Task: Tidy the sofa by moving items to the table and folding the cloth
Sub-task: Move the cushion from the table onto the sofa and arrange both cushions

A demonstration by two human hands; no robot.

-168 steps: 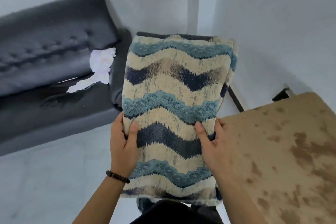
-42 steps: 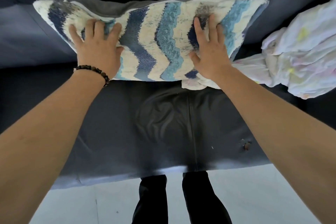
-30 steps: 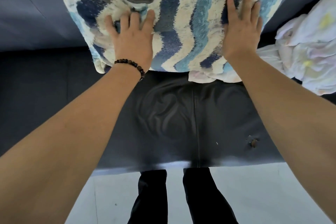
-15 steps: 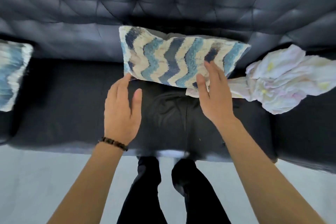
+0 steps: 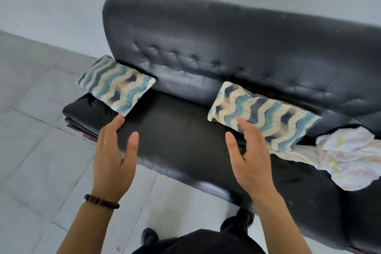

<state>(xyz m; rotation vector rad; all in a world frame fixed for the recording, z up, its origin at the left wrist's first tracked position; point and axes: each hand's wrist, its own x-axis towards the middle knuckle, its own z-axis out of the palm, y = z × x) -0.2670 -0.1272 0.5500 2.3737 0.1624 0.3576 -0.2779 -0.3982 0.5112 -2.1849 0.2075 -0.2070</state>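
The crumpled white cloth (image 5: 346, 159) lies at the right end of the sofa (image 5: 185, 136), one tail running left under a zigzag cushion (image 5: 261, 115). The left hand (image 5: 113, 161) and right hand (image 5: 249, 159) hover above the seat, fingers straight, apart, empty.

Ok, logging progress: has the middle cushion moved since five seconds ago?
Yes. The cushion went from mid-air beside the sofa onto its seat, leaning against the backrest.

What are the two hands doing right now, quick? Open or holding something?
Left hand: open, holding nothing.
Right hand: open, holding nothing.
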